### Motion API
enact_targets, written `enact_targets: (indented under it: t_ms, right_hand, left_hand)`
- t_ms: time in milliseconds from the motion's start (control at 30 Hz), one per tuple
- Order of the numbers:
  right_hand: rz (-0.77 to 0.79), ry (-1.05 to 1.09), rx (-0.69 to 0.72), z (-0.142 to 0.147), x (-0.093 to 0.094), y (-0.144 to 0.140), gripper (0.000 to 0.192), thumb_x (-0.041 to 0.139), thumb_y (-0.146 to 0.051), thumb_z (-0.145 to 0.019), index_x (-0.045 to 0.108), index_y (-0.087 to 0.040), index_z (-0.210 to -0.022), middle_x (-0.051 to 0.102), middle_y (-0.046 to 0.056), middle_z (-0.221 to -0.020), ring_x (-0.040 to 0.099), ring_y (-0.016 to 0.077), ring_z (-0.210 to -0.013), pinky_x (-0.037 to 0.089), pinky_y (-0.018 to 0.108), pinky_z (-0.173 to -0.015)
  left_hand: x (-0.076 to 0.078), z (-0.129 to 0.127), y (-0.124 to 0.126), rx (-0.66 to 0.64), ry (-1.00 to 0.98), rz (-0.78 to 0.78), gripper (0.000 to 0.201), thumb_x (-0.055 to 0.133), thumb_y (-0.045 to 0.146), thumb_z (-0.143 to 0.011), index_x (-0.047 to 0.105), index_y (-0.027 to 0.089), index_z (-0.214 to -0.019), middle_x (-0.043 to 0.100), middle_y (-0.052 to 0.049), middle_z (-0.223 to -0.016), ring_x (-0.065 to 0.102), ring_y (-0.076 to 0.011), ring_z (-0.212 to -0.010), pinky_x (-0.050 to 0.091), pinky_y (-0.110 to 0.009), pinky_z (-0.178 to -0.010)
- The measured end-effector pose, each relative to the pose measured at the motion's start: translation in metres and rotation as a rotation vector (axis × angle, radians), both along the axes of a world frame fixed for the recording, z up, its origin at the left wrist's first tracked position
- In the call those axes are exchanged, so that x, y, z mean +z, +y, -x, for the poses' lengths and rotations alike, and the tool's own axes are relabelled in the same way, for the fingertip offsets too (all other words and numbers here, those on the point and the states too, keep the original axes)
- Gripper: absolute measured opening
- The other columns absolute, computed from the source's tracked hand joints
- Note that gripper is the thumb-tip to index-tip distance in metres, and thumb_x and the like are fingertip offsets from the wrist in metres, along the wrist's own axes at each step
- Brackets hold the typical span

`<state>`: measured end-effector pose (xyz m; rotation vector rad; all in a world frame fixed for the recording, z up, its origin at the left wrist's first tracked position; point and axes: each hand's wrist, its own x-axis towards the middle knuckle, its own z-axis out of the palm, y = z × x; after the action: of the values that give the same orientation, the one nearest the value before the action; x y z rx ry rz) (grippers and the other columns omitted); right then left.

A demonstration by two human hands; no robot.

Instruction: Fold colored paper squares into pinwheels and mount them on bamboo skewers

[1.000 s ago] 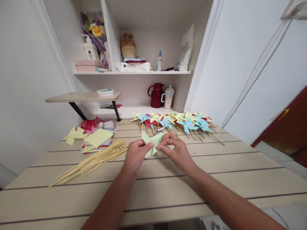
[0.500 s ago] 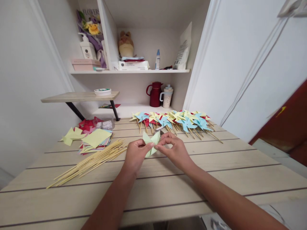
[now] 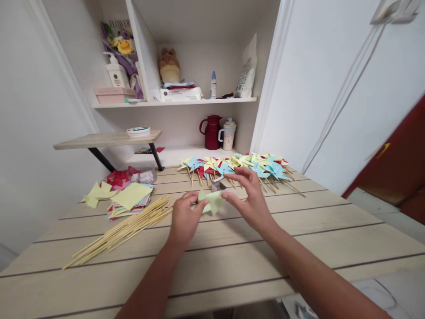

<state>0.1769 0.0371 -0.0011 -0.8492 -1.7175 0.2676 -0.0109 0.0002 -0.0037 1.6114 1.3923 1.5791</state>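
Note:
Over the middle of the table, my left hand pinches a pale green folded paper pinwheel between thumb and fingers. The pinwheel is tilted, so its face is mostly turned from view. My right hand is at its right edge with thumb and fingers spread; whether the thumb touches the paper I cannot tell. Just behind the pinwheel stands a small greyish object, perhaps a tape dispenser, partly hidden. Beyond it lie several finished pinwheels in blue, yellow and red on sticks.
To my left lie a bundle of thin wooden sticks, a stack of coloured paper squares, a yellow pinwheel without a stick and red folded paper. A small raised shelf, a red jug and a cup stand behind.
The pinwheel has tipped from facing me to nearly edge-on. My right hand has let go its pinch and its fingers have spread upward. The view has shifted slightly.

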Motion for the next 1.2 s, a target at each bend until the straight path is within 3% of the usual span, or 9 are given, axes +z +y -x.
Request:
enact_targets:
  t_ms: [133, 367, 700, 833, 900, 967, 1067, 1133, 1200]
  right_hand:
    - [-0.032, -0.192, 0.037, 0.001, -0.002, 0.000, 0.031, 0.079, -0.036, -0.076, 0.073, -0.033, -0.105, 0.053, 0.007, -0.136, 0.045, 0.0327, -0.128, 0.032, 0.053, -0.107]
    - [-0.023, -0.298, 0.117, 0.009, -0.012, 0.004, 0.008, 0.080, -0.024, -0.075, 0.076, -0.027, -0.081, 0.071, 0.005, -0.114, 0.058, 0.0291, -0.111, 0.039, 0.050, -0.096]
    - [-0.038, -0.234, 0.172, 0.011, -0.017, 0.008, 0.006, 0.072, -0.021, -0.081, 0.076, -0.024, -0.085, 0.074, 0.006, -0.101, 0.062, 0.0250, -0.096, 0.045, 0.045, -0.088]
    - [0.099, -0.155, 0.211, 0.013, -0.014, 0.004, 0.007, 0.071, -0.022, -0.079, 0.076, -0.023, -0.084, 0.075, 0.006, -0.095, 0.063, 0.0248, -0.095, 0.045, 0.043, -0.089]
    - [0.207, -0.073, 0.216, 0.013, -0.012, 0.003, 0.006, 0.071, -0.024, -0.077, 0.075, -0.022, -0.080, 0.074, 0.007, -0.094, 0.063, 0.0250, -0.095, 0.045, 0.041, -0.089]
    - [0.346, 0.039, 0.223, 0.013, -0.011, 0.003, 0.008, 0.072, -0.027, -0.075, 0.075, -0.021, -0.078, 0.074, 0.007, -0.095, 0.064, 0.0245, -0.093, 0.046, 0.038, -0.086]
    - [0.605, 0.258, 0.297, 0.013, -0.008, 0.005, 0.017, 0.072, -0.031, -0.072, 0.076, -0.018, -0.081, 0.074, 0.006, -0.087, 0.063, 0.0205, -0.078, 0.045, 0.033, -0.075]
    - [0.726, 0.397, 0.351, 0.013, -0.007, 0.006, 0.021, 0.074, -0.032, -0.069, 0.076, -0.016, -0.083, 0.072, 0.004, -0.077, 0.059, 0.0171, -0.068, 0.042, 0.031, -0.069]
    - [0.781, 0.485, 0.385, 0.014, -0.006, 0.005, 0.023, 0.076, -0.031, -0.066, 0.076, -0.014, -0.082, 0.070, 0.003, -0.071, 0.056, 0.0152, -0.063, 0.040, 0.030, -0.066]
  left_hand:
    - [-0.003, -0.002, 0.001, 0.025, 0.241, -0.106, 0.010, 0.073, 0.020, -0.072, 0.078, 0.029, -0.070, 0.075, -0.004, -0.084, 0.061, -0.0257, -0.088, 0.036, -0.038, -0.094]
    - [-0.007, -0.004, 0.002, 0.037, 0.410, -0.165, 0.015, 0.068, 0.018, -0.078, 0.077, 0.028, -0.074, 0.076, -0.003, -0.085, 0.063, -0.0241, -0.088, 0.035, -0.039, -0.091]
    - [-0.009, -0.005, 0.003, 0.102, 0.537, -0.145, 0.011, 0.067, 0.016, -0.080, 0.075, 0.024, -0.076, 0.076, -0.003, -0.089, 0.065, -0.0225, -0.091, 0.039, -0.041, -0.093]
    - [-0.010, -0.005, 0.004, 0.026, 0.423, -0.073, 0.011, 0.065, 0.022, -0.082, 0.074, 0.022, -0.075, 0.074, -0.004, -0.087, 0.066, -0.0225, -0.088, 0.044, -0.039, -0.089]
    - [-0.009, -0.005, 0.005, -0.011, 0.304, -0.040, 0.011, 0.066, 0.028, -0.082, 0.075, 0.022, -0.085, 0.072, -0.006, -0.093, 0.065, -0.0227, -0.091, 0.046, -0.037, -0.089]
    - [-0.008, -0.003, 0.005, 0.000, 0.141, -0.027, 0.031, 0.068, 0.036, -0.081, 0.071, 0.023, -0.109, 0.069, -0.008, -0.106, 0.063, -0.0234, -0.099, 0.046, -0.038, -0.092]
    - [-0.006, -0.001, 0.005, 0.031, -0.131, -0.007, 0.071, 0.071, 0.044, -0.079, 0.045, 0.026, -0.142, 0.059, -0.012, -0.127, 0.058, -0.0248, -0.113, 0.044, -0.041, -0.099]
    - [-0.005, -0.001, 0.004, -0.004, -0.281, 0.040, 0.085, 0.073, 0.047, -0.077, 0.032, 0.027, -0.149, 0.053, -0.014, -0.135, 0.054, -0.0257, -0.121, 0.043, -0.041, -0.102]
    - [-0.006, -0.003, 0.003, -0.095, -0.389, 0.113, 0.086, 0.075, 0.047, -0.075, 0.034, 0.026, -0.148, 0.051, -0.015, -0.139, 0.052, -0.0265, -0.126, 0.043, -0.040, -0.102]
